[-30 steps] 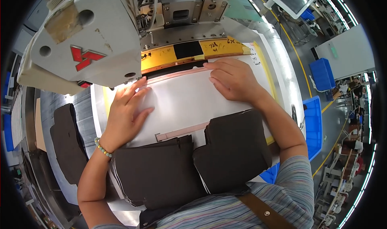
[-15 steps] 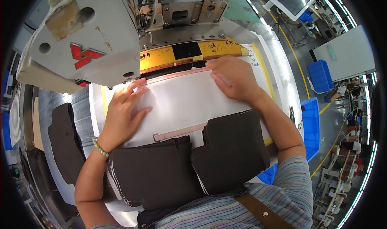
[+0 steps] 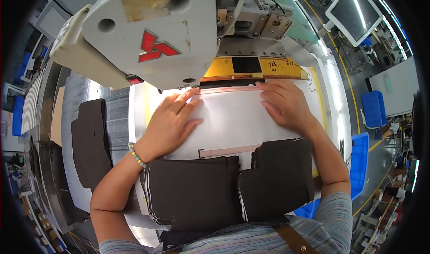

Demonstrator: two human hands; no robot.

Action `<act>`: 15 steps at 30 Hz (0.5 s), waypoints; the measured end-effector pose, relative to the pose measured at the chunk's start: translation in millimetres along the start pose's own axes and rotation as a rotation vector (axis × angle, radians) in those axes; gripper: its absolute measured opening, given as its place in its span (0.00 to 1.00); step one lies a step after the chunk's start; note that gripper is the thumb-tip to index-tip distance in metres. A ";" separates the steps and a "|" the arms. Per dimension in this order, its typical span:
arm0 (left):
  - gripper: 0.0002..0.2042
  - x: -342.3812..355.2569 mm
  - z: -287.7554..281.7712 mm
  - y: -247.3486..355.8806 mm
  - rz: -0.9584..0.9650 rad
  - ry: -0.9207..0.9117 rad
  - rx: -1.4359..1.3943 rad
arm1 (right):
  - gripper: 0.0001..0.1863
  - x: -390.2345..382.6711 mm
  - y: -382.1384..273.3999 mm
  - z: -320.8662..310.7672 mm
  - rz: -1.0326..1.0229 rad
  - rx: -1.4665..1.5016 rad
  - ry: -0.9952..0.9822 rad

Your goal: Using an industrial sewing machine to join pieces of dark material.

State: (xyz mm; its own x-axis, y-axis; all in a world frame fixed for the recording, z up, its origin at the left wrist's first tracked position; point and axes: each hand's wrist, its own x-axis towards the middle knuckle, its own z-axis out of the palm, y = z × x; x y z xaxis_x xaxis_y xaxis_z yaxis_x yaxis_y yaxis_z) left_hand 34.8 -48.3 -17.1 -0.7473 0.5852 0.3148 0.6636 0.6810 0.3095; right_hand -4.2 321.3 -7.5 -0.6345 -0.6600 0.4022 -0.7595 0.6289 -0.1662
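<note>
My left hand lies on the white sheet with its fingers apart, fingertips at the left end of a pink strip by the sewing machine head. At the strip's right end, the fingertips of my right hand rest beside a narrow black piece; its fingers are stretched forward, thumb apart. That black piece lies along the front of a yellow clamp bar. Closer to me are two stacks of black fabric pieces, one on the left and one on the right.
Another stack of black pieces sits on the metal table at left. A second pink strip shows just beyond the near stacks. Blue bins stand at right, and a screen is at the upper right.
The view has turned, so the whole scene sits farther right. My right hand's fingers, more curled before, are now straighter along the strip. My left hand stays in place.
</note>
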 end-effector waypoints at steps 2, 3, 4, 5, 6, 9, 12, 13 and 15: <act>0.24 -1.2 -1.5 0.0 0.002 -0.005 0.012 | 0.10 2.2 -3.3 0.7 -0.005 0.004 0.002; 0.24 -1.1 -1.8 0.6 0.007 0.001 0.015 | 0.10 2.7 -4.2 0.3 -0.002 0.004 -0.005; 0.24 -1.0 -2.0 0.7 0.012 0.006 0.016 | 0.10 3.3 -4.5 0.6 -0.003 0.004 -0.004; 0.24 -1.1 -2.3 0.5 0.012 0.007 0.017 | 0.10 3.9 -4.7 1.1 -0.006 0.000 -0.005; 0.24 -0.8 -2.2 0.9 0.013 0.001 0.026 | 0.11 3.3 -5.0 0.6 -0.006 -0.004 -0.009; 0.24 -0.6 -2.6 0.4 0.025 -0.017 0.073 | 0.10 7.1 -3.4 0.1 -0.064 -0.021 0.042; 0.23 0.6 -4.7 0.0 0.046 -0.050 0.118 | 0.09 5.8 -3.3 -1.1 -0.076 -0.072 0.100; 0.23 0.8 -5.3 -0.3 0.057 -0.068 0.122 | 0.09 5.6 -2.2 -0.7 -0.076 -0.070 0.100; 0.23 1.1 -5.0 -1.0 0.088 -0.067 0.134 | 0.08 4.8 0.2 0.5 -0.053 -0.073 0.111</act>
State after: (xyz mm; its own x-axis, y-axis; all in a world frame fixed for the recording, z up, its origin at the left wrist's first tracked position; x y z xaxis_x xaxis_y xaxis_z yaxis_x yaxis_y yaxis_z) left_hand 33.5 -50.6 -12.6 -0.6903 0.6697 0.2737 0.7193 0.6760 0.1601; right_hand -7.4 318.1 -6.1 -0.5707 -0.6460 0.5069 -0.7765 0.6253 -0.0774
